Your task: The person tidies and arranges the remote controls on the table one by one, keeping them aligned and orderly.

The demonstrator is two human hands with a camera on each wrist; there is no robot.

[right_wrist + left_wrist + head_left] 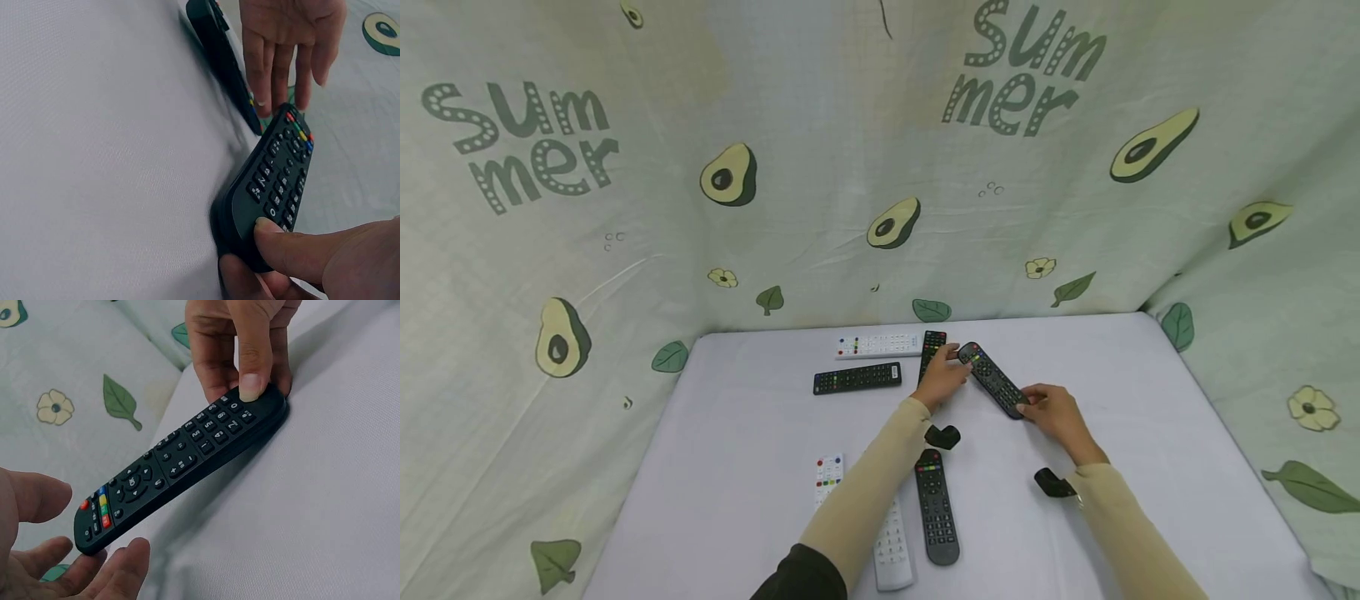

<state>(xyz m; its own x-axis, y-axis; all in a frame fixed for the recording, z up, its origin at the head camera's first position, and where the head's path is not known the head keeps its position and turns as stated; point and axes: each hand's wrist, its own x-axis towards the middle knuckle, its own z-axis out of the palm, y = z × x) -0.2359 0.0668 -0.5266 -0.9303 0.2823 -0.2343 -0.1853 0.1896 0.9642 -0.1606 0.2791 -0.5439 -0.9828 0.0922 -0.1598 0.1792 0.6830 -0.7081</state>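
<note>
A black remote control [993,381] with colored buttons is raised at an angle over the white table. My right hand [1055,416] pinches its near end, thumb [278,240] on the button face and fingers underneath. At the far end is my left hand [942,381], its thumb [40,497] apart from the remote and its fingertips right at the underside. In the right wrist view the left hand's fingers [284,69] look straight. Just beyond the left hand lies another black remote [933,342], partly hidden by that hand.
A white remote [877,346] and a black one [857,378] lie at the back left. Nearer are a dark remote [937,508], a white remote [892,550] and another white one [829,473], partly covered by the left arm. A patterned cloth [820,283] hangs behind the table.
</note>
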